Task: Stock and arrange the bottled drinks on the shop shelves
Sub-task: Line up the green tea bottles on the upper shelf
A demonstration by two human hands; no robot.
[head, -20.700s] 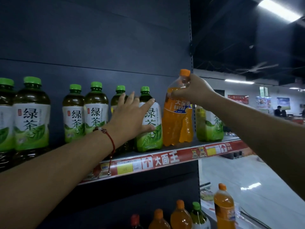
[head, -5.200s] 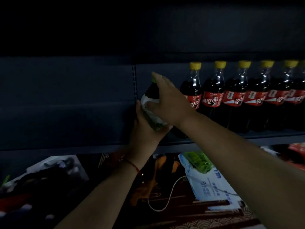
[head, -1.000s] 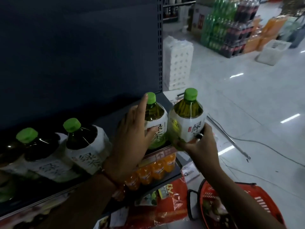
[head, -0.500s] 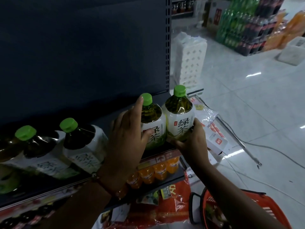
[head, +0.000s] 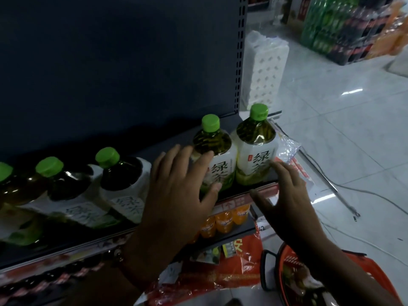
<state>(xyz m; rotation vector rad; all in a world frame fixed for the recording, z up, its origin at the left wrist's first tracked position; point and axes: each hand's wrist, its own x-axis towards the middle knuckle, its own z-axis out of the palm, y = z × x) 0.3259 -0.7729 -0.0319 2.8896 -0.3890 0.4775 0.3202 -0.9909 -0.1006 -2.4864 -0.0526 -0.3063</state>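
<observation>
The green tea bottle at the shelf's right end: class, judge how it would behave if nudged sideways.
The green tea bottle looks nearly full, so probably heavy and likely to slide rather than tip. Standing near the shelf end, it might fall off. Its glossy label could feel slippery.

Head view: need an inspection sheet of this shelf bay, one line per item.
Surface: dark shelf with a red price strip along its front edge.
Job's things: green tea bottles standing in a row, green caps, two lit at the shelf's right end.
Clutter: red basket on the floor; small orange bottles on the shelf below.
Hands: left hand open, fingers against a bottle; right hand open, clear of the end bottle.
Cables: a cable trails over the floor tiles.
Surroundings: stacked drink packs, white wrapped stack.
</observation>
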